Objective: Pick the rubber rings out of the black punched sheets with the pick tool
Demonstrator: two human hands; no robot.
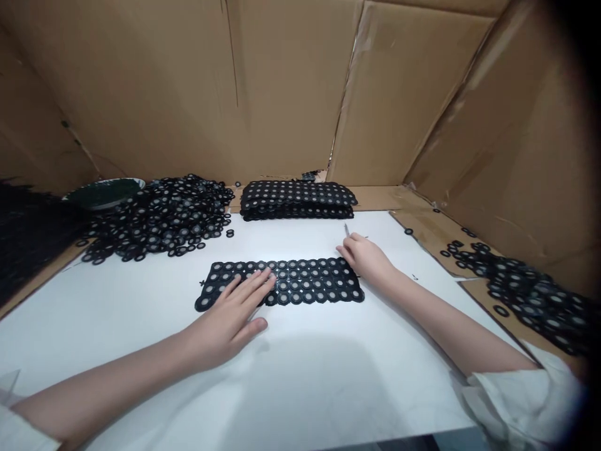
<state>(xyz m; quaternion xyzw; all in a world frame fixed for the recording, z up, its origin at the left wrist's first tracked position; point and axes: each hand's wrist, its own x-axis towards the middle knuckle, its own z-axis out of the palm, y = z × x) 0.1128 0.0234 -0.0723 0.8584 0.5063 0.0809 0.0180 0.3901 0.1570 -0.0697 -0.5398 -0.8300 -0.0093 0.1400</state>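
Holding the ring sheet flat while picking at its far corner.

I'd keep my left hand (232, 313) spread flat, fingers pressing the sheet of black rings (282, 283) against the white table (305, 376) so it can't slide. My right hand (364, 257) pinches a thin metal tool (346, 230) at the sheet's far right corner; the sheet lies between both hands, under the left fingertips.

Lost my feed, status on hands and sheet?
Left hand flat on ring sheet. Right hand at its far corner, pinching thin tool. Nothing blocking.
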